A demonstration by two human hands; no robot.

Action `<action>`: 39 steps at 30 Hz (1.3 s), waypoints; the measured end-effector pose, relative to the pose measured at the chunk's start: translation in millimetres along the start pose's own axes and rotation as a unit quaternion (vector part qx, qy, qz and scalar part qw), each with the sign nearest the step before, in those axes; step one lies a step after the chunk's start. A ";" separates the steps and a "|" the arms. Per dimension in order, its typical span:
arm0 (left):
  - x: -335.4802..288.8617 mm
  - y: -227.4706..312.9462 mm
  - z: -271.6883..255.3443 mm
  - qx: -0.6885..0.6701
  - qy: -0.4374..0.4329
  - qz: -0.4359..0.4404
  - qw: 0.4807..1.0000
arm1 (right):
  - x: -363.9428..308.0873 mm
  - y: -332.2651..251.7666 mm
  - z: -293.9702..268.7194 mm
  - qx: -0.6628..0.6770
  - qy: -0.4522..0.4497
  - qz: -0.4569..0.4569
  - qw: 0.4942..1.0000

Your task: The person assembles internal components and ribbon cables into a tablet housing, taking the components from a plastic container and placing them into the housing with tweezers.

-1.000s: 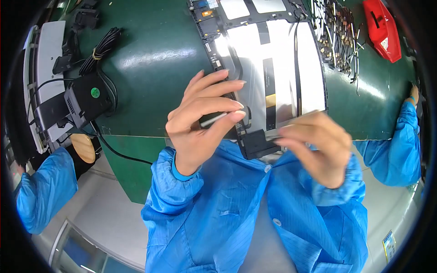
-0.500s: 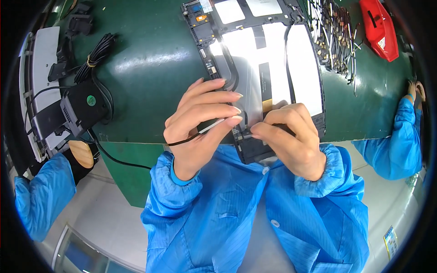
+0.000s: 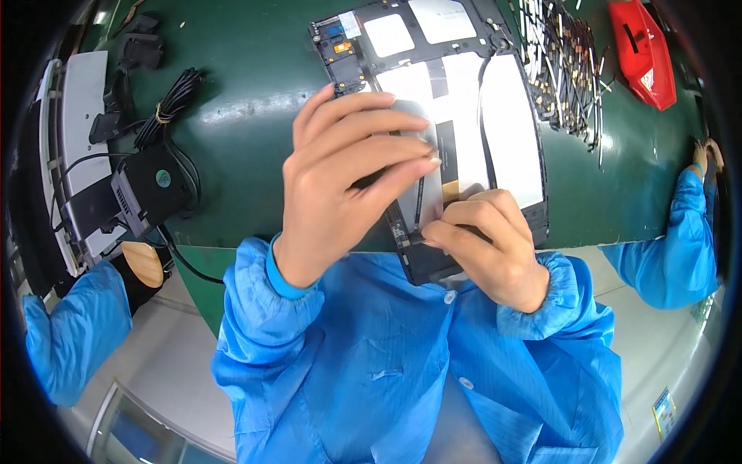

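Note:
In front of me lies an opened tablet-like device (image 3: 510, 131), with black frame, bright silver panels and small circuit boards. My left hand (image 3: 348, 166) reaches over its left edge, thumb and index tips together. A thin black cable (image 3: 420, 203) runs along the panel up to those tips; the fingers hide its upper part. My right hand (image 3: 491, 243) rests at the device's near end, thumb and forefinger pinched at the cable's lower end, beside a small board (image 3: 399, 230) near the corner.
On the left are a black box-shaped unit (image 3: 147, 189), a tied coil of black cable (image 3: 168, 108) and a pale panel (image 3: 83, 139). Far right, many thin cables (image 3: 568, 73) lie beside a red pouch-like item (image 3: 643, 54). Blue sleeves of other people (image 3: 672, 240) show at both sides.
My left hand has moved up and right over the device; the black tail and white piece seen in it are now out of sight. My right hand stays almost in place.

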State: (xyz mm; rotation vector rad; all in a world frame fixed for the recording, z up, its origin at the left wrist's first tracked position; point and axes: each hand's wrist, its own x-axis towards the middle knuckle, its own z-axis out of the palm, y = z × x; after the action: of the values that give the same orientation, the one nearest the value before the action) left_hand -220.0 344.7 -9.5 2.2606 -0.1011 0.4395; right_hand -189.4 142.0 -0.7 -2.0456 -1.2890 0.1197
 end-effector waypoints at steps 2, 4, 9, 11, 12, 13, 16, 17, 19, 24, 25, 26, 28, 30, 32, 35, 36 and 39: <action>4.4 -5.8 3.2 0.011 -0.021 0.011 1.000 | -0.5 1.0 1.1 0.000 0.002 -0.004 1.000; 4.8 -8.4 4.3 0.010 -0.019 0.010 1.000 | -0.7 1.3 2.4 -0.001 0.003 -0.005 1.000; 5.5 -9.1 3.8 0.019 -0.019 0.014 1.000 | 0.3 -0.5 2.3 -0.013 0.007 -0.002 1.000; 6.4 -9.2 3.7 0.015 -0.021 0.014 1.000 | 0.1 -0.6 2.6 -0.016 0.006 -0.002 1.000; 6.3 -10.0 4.3 0.015 -0.021 0.014 1.000 | 0.1 -0.4 2.4 -0.020 0.007 -0.002 1.000; 5.7 -11.1 5.1 0.018 -0.020 0.019 0.999 | 0.3 -0.3 2.2 -0.021 0.007 -0.002 1.000; 6.2 -10.6 5.4 0.022 -0.017 0.025 0.999 | 0.6 -0.7 1.8 -0.018 0.011 -0.003 1.000; 6.5 -9.9 5.1 0.023 -0.015 0.026 0.999 | 0.4 -0.8 1.7 -0.018 0.012 -0.006 1.000; 7.1 -8.4 4.6 0.026 -0.016 0.025 0.999 | -0.3 -0.5 1.8 -0.020 0.014 -0.007 1.000; 7.9 -10.1 4.4 0.019 -0.014 0.022 0.999 | 2.2 -4.8 0.1 -0.025 0.010 0.018 0.999; 8.6 -8.8 3.3 0.022 -0.015 0.020 0.999 | 1.5 -4.8 0.2 -0.026 0.012 0.018 0.999; 9.1 -7.3 2.6 0.025 -0.016 0.017 0.999 | 0.5 -4.2 0.8 -0.035 0.011 0.007 0.999; 11.1 -7.1 2.3 0.023 -0.019 0.006 1.000 | 1.5 -2.1 1.8 -0.045 0.009 -0.002 0.999; 12.2 -6.4 2.1 0.022 -0.022 -0.005 1.000 | 1.5 -2.1 2.1 -0.048 0.006 -0.006 0.999; 12.6 -6.1 2.1 0.031 -0.020 -0.004 0.999 | 2.4 -2.4 1.8 -0.045 0.005 -0.004 0.999; 9.8 -8.4 3.3 0.023 -0.010 0.012 1.000 | 5.8 -7.1 -3.0 -0.037 -0.006 0.010 0.999; 9.2 -8.5 3.4 0.023 -0.011 0.012 1.000 | 6.6 -8.4 -4.3 -0.032 -0.015 0.022 0.999; 8.8 -8.6 3.5 0.006 -0.012 0.009 1.000 | 2.9 -3.8 -0.5 -0.036 0.001 0.002 0.999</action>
State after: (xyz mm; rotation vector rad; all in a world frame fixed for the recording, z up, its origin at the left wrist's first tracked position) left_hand -209.0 348.4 -14.8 2.2785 -0.1315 0.4246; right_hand -190.6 145.1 2.7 -2.1076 -1.3056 0.0733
